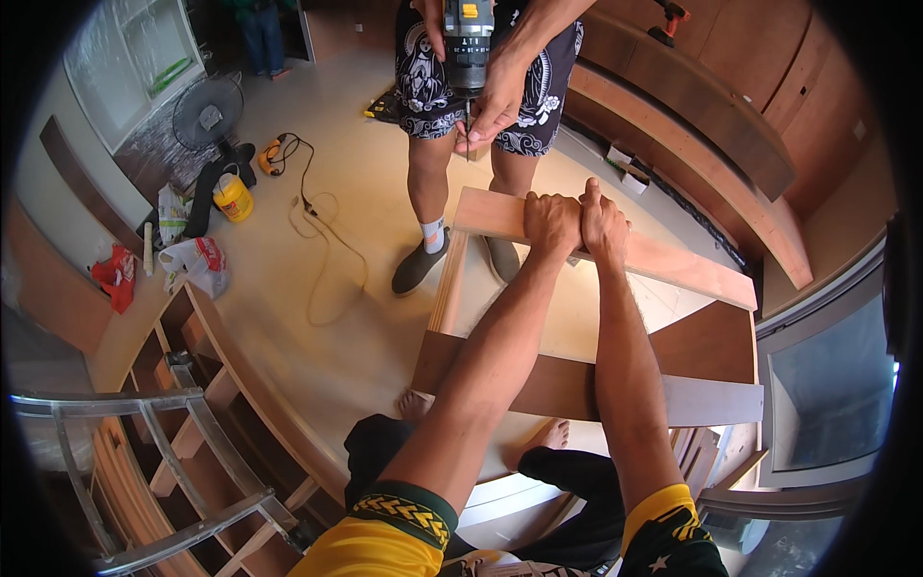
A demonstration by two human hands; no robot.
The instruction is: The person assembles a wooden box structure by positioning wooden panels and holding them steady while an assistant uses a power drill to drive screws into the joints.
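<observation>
I see the left hand (551,226) and right hand (605,231) side by side, clamped over the far board (687,267) of a wooden frame (558,385); just beyond it another person (428,178) holds a drill (467,53), bit (468,108) pointing down, and a fan (207,113) stands farther back, at the left.

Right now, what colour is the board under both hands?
Light pinkish-tan wood; the board shows best in the head view.

One frame (694,270), one fan (209,113), one bucket (232,198)
</observation>
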